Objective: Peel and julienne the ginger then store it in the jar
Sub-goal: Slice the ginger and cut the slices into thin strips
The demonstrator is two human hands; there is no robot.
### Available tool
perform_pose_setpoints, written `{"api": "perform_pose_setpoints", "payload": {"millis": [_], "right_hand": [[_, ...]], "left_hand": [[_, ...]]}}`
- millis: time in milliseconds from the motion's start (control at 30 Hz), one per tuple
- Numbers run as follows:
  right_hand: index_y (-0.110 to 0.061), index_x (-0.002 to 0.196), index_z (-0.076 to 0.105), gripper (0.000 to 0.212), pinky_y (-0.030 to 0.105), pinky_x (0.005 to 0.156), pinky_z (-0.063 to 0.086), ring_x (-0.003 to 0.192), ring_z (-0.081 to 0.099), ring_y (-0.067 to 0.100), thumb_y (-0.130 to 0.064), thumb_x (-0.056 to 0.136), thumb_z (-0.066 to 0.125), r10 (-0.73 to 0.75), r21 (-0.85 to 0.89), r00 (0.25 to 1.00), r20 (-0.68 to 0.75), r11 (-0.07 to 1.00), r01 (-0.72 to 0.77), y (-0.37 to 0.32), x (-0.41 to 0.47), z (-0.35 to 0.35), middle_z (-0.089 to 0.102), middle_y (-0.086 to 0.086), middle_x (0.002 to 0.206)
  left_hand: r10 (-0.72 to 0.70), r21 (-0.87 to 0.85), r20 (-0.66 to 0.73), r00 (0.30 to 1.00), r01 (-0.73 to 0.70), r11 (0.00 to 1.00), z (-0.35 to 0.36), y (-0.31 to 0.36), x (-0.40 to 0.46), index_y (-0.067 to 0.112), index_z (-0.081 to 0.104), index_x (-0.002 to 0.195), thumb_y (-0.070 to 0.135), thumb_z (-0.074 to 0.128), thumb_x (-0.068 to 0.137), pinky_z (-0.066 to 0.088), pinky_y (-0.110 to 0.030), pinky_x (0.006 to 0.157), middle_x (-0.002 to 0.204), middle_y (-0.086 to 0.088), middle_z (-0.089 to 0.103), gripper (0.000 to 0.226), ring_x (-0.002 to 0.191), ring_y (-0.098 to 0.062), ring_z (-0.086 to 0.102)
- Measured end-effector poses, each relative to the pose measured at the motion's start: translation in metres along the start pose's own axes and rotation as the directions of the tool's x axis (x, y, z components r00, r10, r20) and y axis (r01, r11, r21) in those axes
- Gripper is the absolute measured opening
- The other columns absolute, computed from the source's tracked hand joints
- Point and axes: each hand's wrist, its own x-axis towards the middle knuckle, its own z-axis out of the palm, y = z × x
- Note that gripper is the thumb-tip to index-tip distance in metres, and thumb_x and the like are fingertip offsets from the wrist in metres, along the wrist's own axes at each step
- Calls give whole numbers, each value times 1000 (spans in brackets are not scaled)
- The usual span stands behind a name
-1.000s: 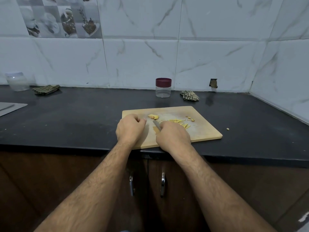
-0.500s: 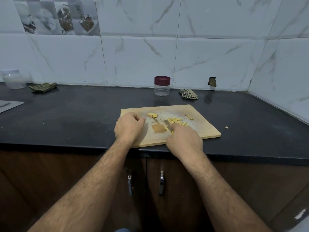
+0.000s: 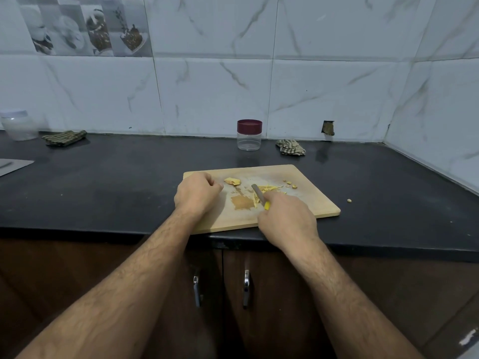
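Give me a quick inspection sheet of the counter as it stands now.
Surface: dark countertop, wooden cutting board at its front edge.
Job's things: ginger strips and ginger chunk on the board; jar behind, maroon lid on.
Clutter: two folded cloths, stray ginger bit, white container.
Hands: right hand grips knife; left hand curled, resting on board.
Cables: nothing seen.
Surroundings: marble-tile wall, cabinet doors below.
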Motion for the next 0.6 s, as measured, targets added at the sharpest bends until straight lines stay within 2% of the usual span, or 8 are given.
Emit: {"api": "perform_pose_setpoints", "payload": {"millis": [67,167,233,300,467,600], "right_hand": [[-22,123,57,41,32,66,37,90,52,26,-10,86,46,-3,30,1000,4,1000,3,-4,9,-2,60,1,97],[-13,111,54,27,32,68,36,94,53,27,-6,86,46,2,97,998,55,995,-7,-13,24,-1,61,7,103],[-10,108,52,23,32,68,36,92,49,26,-4,87,45,14,149,996,91,988,-28,-19,34,1,61,10,109],[-9,109,52,21,31,68,35,89,47,25,-4,89,45,25,196,995,96,980,-44,-23,41,4,61,11,111],[-6,118,50,31,30,68,39,100,61,31,-7,88,46,58,279,990,128,956,-92,-27,46,14,64,13,108],[-5,120,51,31,30,69,39,101,61,29,-9,90,45,70,293,990,126,951,-105,-23,48,19,63,12,112]], "left_hand": [[27,-14,-1,1000,-27,1000,2,3,6,28,70,91,31,58,95,48,-32,75,101,7,69,13,97,-19,62],[126,-5,43,991,-126,992,6,9,18,21,65,127,15,52,96,47,-35,95,128,1,65,34,118,-21,58],[188,17,94,978,-190,982,8,12,27,19,60,135,7,53,95,41,-33,99,136,0,61,42,126,-20,55],[252,77,149,956,-265,961,10,15,38,18,59,137,5,56,93,39,-31,99,140,-1,58,46,130,-21,52],[377,303,340,862,-479,824,14,19,56,27,58,138,7,52,93,42,-33,101,144,3,54,49,131,-22,50],[419,337,414,808,-564,754,12,21,64,37,68,124,15,53,95,47,-32,91,130,8,63,39,118,-19,58]]}}
